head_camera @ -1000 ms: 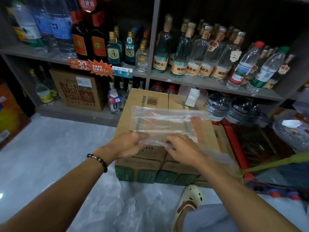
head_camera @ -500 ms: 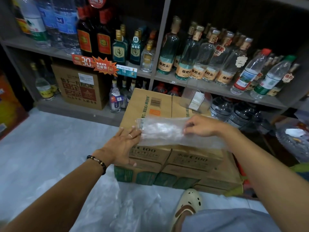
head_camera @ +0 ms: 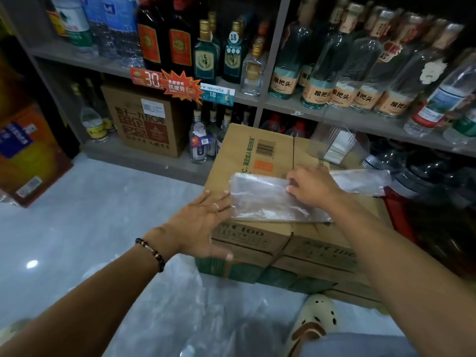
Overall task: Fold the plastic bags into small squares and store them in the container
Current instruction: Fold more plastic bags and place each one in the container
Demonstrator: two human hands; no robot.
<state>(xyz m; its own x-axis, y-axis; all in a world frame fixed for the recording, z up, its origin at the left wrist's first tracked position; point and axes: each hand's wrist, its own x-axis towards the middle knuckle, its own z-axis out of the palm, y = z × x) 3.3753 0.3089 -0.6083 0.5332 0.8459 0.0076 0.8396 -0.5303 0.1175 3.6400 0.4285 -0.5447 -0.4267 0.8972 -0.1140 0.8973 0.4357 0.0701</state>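
A person folds a clear plastic bag on top of a cardboard carton standing on a pale tiled floor before shelves of bottles. The bag lies flat near the carton's front edge, its long axis running left to right. The left hand rests flat with fingers spread at the bag's left end; the right hand, the nearer to the fold, pinches the bag's upper edge, with more plastic trailing off to its right. A clear container, apparently already holding folded bags, sits at the carton's far right corner.
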